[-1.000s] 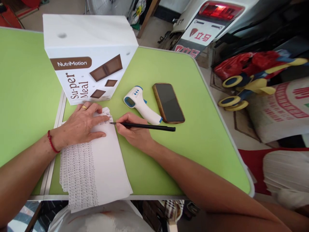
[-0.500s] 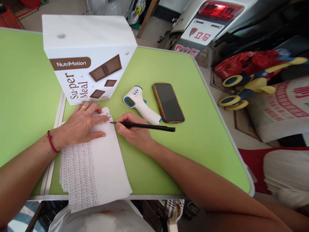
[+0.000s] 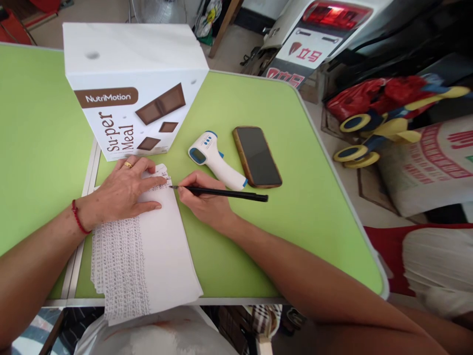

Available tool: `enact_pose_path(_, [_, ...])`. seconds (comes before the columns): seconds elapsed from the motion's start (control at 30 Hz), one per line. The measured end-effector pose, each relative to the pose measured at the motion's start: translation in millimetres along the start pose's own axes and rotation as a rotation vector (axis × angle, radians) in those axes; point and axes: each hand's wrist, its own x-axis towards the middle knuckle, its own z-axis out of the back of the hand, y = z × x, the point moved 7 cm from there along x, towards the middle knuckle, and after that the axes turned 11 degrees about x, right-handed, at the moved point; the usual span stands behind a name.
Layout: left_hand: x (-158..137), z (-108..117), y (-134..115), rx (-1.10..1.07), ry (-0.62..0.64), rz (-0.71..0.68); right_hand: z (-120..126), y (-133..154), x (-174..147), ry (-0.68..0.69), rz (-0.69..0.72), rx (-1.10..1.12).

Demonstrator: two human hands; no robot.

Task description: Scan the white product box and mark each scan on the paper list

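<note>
Black pen (image 3: 221,193) on white paper (image 3: 148,251), just before the box (image 3: 133,88).
Right hand (image 3: 205,199) pinches the pen (tip touching the paper's top edge); left hand (image 3: 121,192) lies flat, open, on the paper.

On the green counter (image 3: 281,128): a white box (image 3: 133,88) printed with brown bars, standing upright; right of it, a white-and-blue thermometer (image 3: 216,160) lying just beside a dark phone (image 3: 257,157), face up. Beyond the counter's right edge, a red bag (image 3: 362,98) and a printed sack (image 3: 428,167).
</note>
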Motion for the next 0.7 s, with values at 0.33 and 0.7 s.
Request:
enact_pose_path(0.33, [-0.3, 0.6, 0.6, -0.005, -0.026, -0.007, 5.8, -0.6, 0.1, -0.064, 0.002, 0.004])
enact_pose_path(0.7, [-0.2, 0.5, 0.7, -0.007, -0.024, 0.001, 4.1, 2.5, 0.9, -0.045, 0.007, -0.023])
